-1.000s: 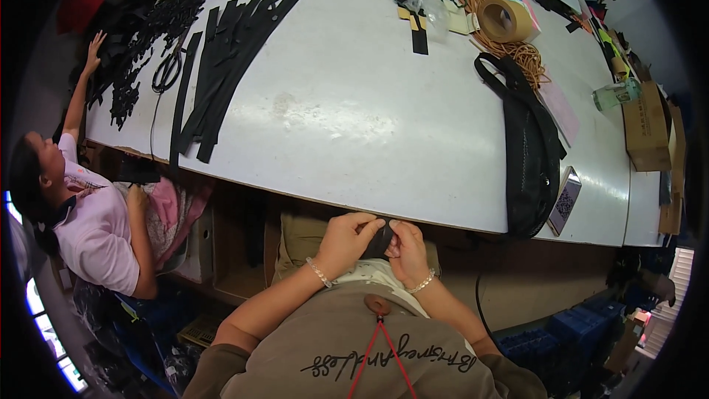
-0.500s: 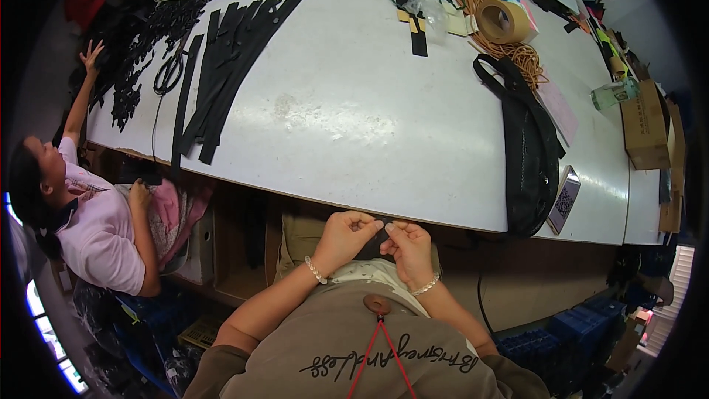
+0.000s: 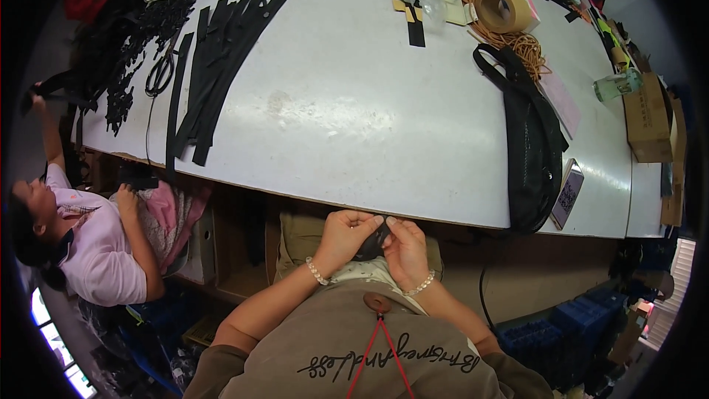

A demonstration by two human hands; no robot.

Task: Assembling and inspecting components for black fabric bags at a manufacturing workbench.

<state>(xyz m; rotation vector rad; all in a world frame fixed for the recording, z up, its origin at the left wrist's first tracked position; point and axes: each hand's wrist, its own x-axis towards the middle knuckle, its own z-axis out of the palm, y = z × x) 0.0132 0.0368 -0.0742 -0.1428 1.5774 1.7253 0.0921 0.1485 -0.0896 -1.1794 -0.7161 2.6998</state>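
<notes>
Close to my body, just off the table's near edge, both my hands pinch a small dark piece [image 3: 371, 246] that looks like black fabric. My left hand [image 3: 343, 238] is closed, thumb against the fingers at the piece's upper end. Beside it, my right hand [image 3: 405, 245] is closed too, its fingertips almost touching the left thumb. Most of the piece hangs below and between the fingers. Its exact kind and any finer part at the fingertips are too small to make out.
On the white table [image 3: 332, 89] lie long black strips [image 3: 221, 66], scissors [image 3: 160, 74], a black bag [image 3: 526, 148] and a phone [image 3: 567, 196]. Farther back are a tape roll [image 3: 504, 10] and tan cord [image 3: 526, 58]. A co-worker [image 3: 96, 244] sits at the left, reaching toward dark material.
My hands stay together, and more of the dark piece shows between them. At the left, the co-worker's raised hand has moved down and outward and now grasps black material. The view has shifted slightly.
</notes>
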